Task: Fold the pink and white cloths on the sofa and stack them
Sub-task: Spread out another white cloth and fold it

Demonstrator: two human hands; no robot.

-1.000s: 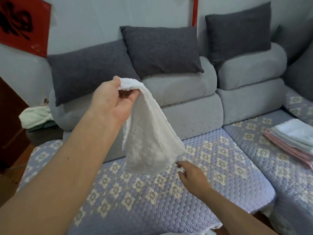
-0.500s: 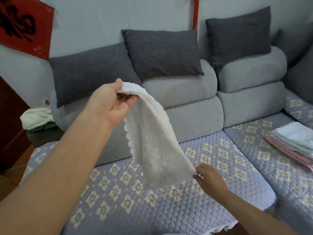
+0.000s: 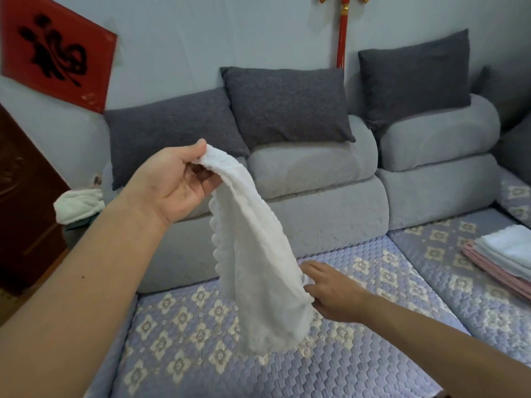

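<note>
White cloth (image 3: 255,271) hangs in the air above the front part of the sofa seat (image 3: 373,354), held up over its quilted flowered cover and clear of it. Nearest along the cloth, the right hand (image 3: 333,294) is at the lower right edge, fingers reaching round the scalloped hem; it appears to pinch that edge, though the cloth hides the fingertips, so the grip is a judgement. Higher and further back, the left hand (image 3: 175,182) holds the top end bunched between thumb and curled fingers, palm toward the camera. The cloth's long axis runs from that raised upper-left grip down to the lower right, top end pointing up toward the back cushions, bottom end drooping toward the seat's front edge; it sags as a loose, half-doubled strip, not spread flat. Further off, on the seat section at the right edge, lies a stack of folded cloths (image 3: 505,259), white on top of pink. Beyond stand dark grey pillows (image 3: 287,104) against the sofa back. Judging from this, the step in hand is opening out one white piece before folding it; the stack suggests much of the work is done. The next move likely calls for finding two matching corners, drawing the hands apart to pull the fabric taut, then bringing edges together evenly.
</note>
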